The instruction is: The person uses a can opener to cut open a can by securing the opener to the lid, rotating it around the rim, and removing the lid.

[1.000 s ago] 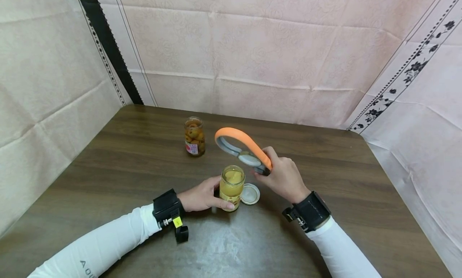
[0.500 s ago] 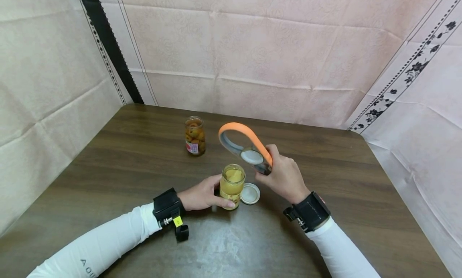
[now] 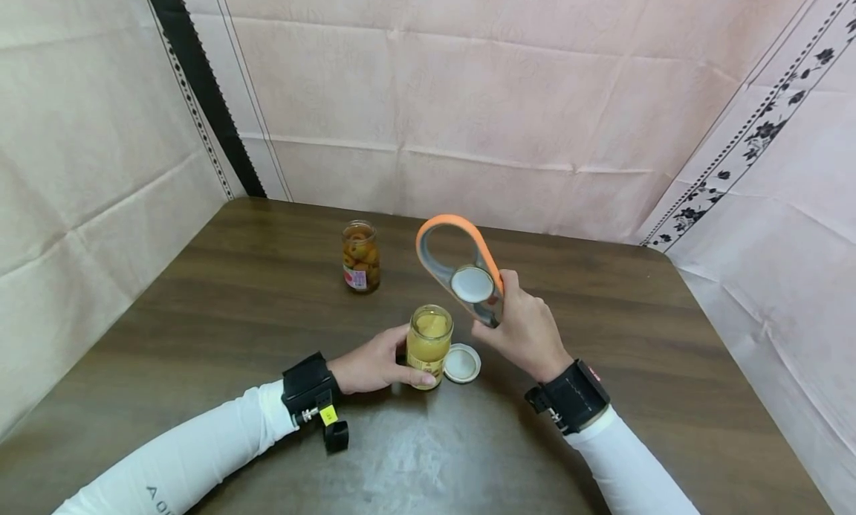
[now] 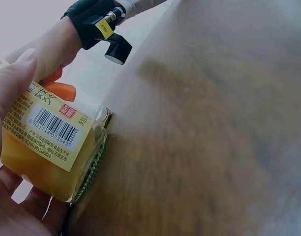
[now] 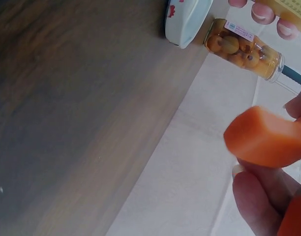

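My left hand grips an uncapped glass jar of pale yellow fruit, thumb across its front, upright on the table. The jar's barcode label faces the left wrist camera. Beside its base lies a white-lined lid, inner side up. My right hand holds an orange-and-grey strap jar opener up in the air, its loop pointing away. A second white lid sits inside the loop, near the grip end. In the right wrist view, fingers and thumb close round the orange plastic.
A second uncapped jar, with round amber fruit, stands farther back and left on the brown wooden table. Pale cloth hangs behind the table's back edge and along both sides.
The jar opener has tilted up and moved slightly right in my right hand, so the lid inside it faces the head camera more fully. My left hand and its jar have stayed nearly still.
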The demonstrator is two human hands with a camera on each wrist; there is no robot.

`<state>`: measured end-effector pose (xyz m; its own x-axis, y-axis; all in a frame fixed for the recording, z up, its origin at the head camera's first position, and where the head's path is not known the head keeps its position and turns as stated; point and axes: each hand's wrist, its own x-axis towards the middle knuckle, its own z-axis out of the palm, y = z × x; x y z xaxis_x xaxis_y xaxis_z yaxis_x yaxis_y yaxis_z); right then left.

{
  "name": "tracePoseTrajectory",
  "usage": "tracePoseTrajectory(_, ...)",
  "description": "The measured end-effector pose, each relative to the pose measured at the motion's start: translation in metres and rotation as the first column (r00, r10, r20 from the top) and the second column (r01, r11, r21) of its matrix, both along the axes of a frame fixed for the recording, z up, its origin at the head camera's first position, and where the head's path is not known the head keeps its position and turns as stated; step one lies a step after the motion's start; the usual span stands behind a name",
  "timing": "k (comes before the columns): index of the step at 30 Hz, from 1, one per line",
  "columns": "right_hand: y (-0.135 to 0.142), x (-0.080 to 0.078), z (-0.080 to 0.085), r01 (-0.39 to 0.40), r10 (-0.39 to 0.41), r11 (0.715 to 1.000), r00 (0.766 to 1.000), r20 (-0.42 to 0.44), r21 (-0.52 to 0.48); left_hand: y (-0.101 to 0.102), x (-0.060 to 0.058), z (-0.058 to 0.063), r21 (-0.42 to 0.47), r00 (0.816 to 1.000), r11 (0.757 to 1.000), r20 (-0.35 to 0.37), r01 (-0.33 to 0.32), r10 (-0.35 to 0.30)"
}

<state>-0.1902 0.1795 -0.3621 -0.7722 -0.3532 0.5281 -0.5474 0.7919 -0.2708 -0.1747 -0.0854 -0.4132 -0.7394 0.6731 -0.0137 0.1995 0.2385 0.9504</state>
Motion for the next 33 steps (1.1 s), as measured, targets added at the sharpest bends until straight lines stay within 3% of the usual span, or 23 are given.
tracePoseTrajectory(15,0.0003,-0.0018,-0.0037,0.023,-0.022,1.0,0.999,-0.041,0.007,-0.0003,-0.0003,-0.0005,0.001,1.0,1.0,-0.017,-0.004,0.004)
tracePoseTrajectory(33,0.0004,-0.0023,-0.0039,-0.003,0.007,0.998,0.998,0.063,-0.065,-0.0005,-0.002,0.0,-0.014,1.0,1.0,0.005,-0.019,0.019)
